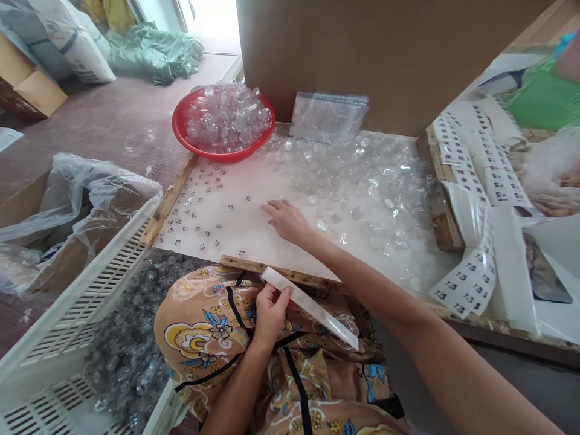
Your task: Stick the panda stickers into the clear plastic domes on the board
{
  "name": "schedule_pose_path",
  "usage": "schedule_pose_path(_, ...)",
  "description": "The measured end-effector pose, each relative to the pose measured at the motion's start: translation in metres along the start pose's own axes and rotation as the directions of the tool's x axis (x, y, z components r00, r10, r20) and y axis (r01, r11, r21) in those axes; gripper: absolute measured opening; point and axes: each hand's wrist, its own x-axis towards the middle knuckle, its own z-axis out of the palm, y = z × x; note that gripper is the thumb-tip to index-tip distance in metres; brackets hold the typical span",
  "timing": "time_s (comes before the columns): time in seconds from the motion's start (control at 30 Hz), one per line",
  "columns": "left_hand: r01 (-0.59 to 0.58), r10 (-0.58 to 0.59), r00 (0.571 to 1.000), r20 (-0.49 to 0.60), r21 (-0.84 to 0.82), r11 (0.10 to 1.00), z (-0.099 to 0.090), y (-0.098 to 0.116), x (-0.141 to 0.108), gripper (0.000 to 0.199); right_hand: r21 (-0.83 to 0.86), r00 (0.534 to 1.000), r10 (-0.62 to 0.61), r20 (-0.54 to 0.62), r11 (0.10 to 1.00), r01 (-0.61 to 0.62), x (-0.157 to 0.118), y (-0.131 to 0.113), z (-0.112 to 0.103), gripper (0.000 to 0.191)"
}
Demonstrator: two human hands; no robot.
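Observation:
My left hand [270,308] holds a long white strip [312,307] over my lap, just below the wooden rim of the tray [168,202]. My right hand [286,220] lies flat on the white tray surface, fingers spread, touching the sheet near a few small dark stickers [199,199] laid in rows at the left. Several clear glass domes [362,181] are scattered over the tray's right half. A red bowl [194,142] heaped with more clear domes stands at the tray's far left corner.
A stack of clear plastic bags [328,115] leans on a big cardboard box [385,54] at the back. Sticker sheets [471,278] lie on the right. A white slatted crate [67,320] with domes stands lower left, a plastic-lined box [54,211] beside it.

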Motion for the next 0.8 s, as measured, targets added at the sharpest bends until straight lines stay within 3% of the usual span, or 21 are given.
schedule_pose_path(0.13, -0.005, 0.005, 1.000, 0.003, 0.007, 1.000, -0.002, -0.003, 0.001, 0.031, -0.061, 0.997, -0.002, 0.077, 0.998, 0.007, 0.015, -0.006, 0.011, 0.037)
schedule_pose_path(0.4, -0.010, 0.010, 1.000, -0.008, -0.002, 1.000, 0.000, -0.001, 0.001, 0.031, 0.083, 0.998, 0.020, 0.054, 0.996, -0.024, 0.000, -0.015, 0.010, 0.031)
schedule_pose_path(0.63, -0.017, 0.017, 1.000, -0.011, 0.022, 1.000, 0.000, 0.002, -0.002, 0.033, 0.279, 0.966, -0.250, 0.058, 0.934, 0.225, -0.024, -0.027, -0.006, 0.029)
schedule_pose_path(0.8, -0.027, 0.027, 1.000, -0.015, 0.042, 0.999, 0.001, 0.003, -0.002, 0.033, 0.251, 0.941, -0.311, 0.135, 0.929, 0.271, -0.037, -0.023, 0.007, 0.023)
